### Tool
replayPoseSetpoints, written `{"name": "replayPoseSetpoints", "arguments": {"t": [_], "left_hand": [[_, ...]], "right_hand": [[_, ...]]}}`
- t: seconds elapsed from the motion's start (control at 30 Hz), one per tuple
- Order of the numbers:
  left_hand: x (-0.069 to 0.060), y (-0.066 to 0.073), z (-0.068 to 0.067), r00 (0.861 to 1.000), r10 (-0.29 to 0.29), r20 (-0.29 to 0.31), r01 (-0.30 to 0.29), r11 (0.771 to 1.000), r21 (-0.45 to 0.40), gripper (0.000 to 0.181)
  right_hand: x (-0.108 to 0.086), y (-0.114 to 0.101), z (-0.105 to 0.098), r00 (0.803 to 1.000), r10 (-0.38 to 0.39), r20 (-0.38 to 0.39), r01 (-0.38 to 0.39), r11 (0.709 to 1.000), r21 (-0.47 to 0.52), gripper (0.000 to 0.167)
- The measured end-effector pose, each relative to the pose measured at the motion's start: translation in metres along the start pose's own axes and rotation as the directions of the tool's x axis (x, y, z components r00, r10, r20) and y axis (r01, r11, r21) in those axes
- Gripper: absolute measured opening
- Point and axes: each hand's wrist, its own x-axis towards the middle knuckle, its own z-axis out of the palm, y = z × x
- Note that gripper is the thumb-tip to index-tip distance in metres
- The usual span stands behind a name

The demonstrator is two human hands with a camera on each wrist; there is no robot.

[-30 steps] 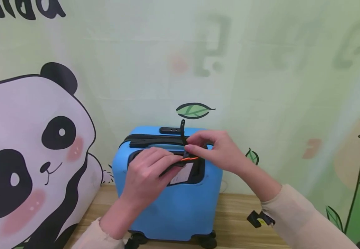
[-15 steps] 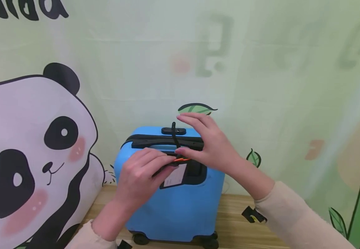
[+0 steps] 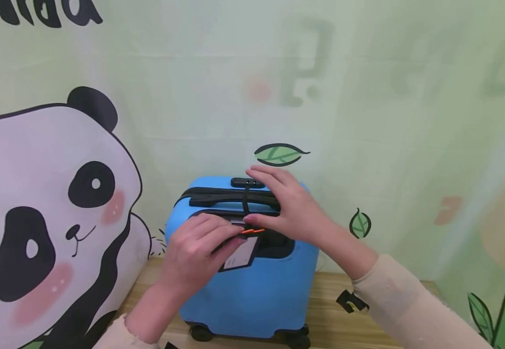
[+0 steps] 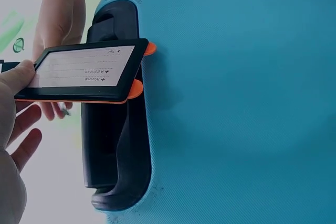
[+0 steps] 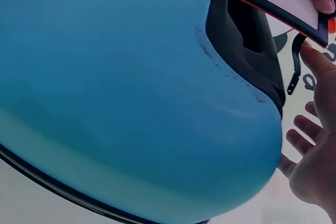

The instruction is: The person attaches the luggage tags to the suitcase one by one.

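Note:
My left hand [image 3: 193, 249] pinches a black luggage tag [image 4: 79, 72] with orange edging between thumb and fingers. The tag's white card shows printed Name, Address and Tel lines. A narrow black strap [image 3: 246, 198] with holes at its end rises from the tag. My right hand [image 3: 293, 208] is beside the strap, its fingers extended and spread. In the right wrist view, the right thumb [image 5: 315, 59] touches the strap near the tag. Behind both hands stands a blue suitcase [image 3: 248, 295], upright, with a black handle [image 4: 100, 150] in a recess.
A black lock piece [image 3: 235, 182] sits on the suitcase's top. Dark wheels [image 3: 202, 333] carry it on a wood-grain surface [image 3: 335, 310]. A large panda cushion or cutout [image 3: 60, 203] stands at the left. Behind hangs a pale green printed cloth [image 3: 182, 97].
My right hand has let go of the strap and spread its fingers. The left hand, still holding the tag, has lowered slightly. The view has shifted a little to the left.

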Motion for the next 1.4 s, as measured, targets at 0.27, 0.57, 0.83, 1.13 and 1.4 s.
{"name": "replayPoseSetpoints", "arguments": {"t": [0.27,0.57,0.83,1.13,1.4], "left_hand": [[-0.006,-0.004,0.0,1.0,-0.019,0.015,0.019,1.0,0.004,0.032],[-0.009,-0.006,-0.002,1.0,-0.004,0.023,0.004,1.0,-0.012,0.03],[-0.014,-0.005,-0.006,0.999,-0.014,0.042,0.014,1.0,-0.021,0.03],[-0.008,-0.007,-0.011,0.998,-0.041,0.037,0.042,0.999,-0.034,0.033],[-0.001,-0.01,-0.017,0.998,-0.017,0.068,0.021,0.998,-0.065,0.032]], "right_hand": [[0.003,0.003,0.008,0.993,0.08,0.087,-0.079,0.997,-0.016,0.087],[0.006,0.006,0.01,0.986,0.093,0.141,-0.098,0.995,0.023,0.084],[0.008,0.002,0.011,0.977,0.11,0.183,-0.121,0.991,0.051,0.083],[0.013,0.004,0.011,0.968,0.118,0.22,-0.14,0.986,0.086,0.082],[0.016,0.003,0.008,0.955,0.105,0.276,-0.136,0.986,0.097,0.084]]}}
